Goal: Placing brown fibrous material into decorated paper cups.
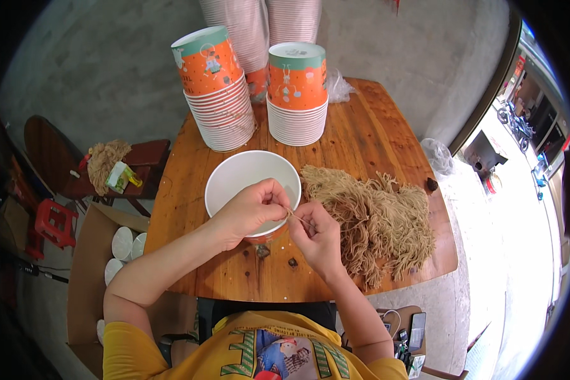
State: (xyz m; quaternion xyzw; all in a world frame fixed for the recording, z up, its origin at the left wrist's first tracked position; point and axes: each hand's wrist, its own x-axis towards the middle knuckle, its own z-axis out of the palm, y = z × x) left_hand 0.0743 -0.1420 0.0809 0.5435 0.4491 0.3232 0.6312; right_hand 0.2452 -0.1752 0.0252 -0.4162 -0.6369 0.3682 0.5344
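Observation:
Over the near rim of a white paper bucket [225, 183], my two hands come together. My left hand [256, 209] is closed in a pinch on a thin tan strand [291, 214]. The fingertips of my right hand [315, 237] pinch the same strand a little to the right. The bucket stands open side up, and the part of its inside that shows is plain white. Just right of my right hand lies a large heap of tan, wavy strands [380, 221], like yarn or noodles, spread on the wooden table [234, 275].
Two stacks of upturned orange and green paper buckets, a left stack [220, 104] and a right stack [297, 95], stand at the table's back. Wrapped stacks [240, 25] rise behind them. A cardboard box [88, 278] with white round pieces sits left, near a red stool [55, 221].

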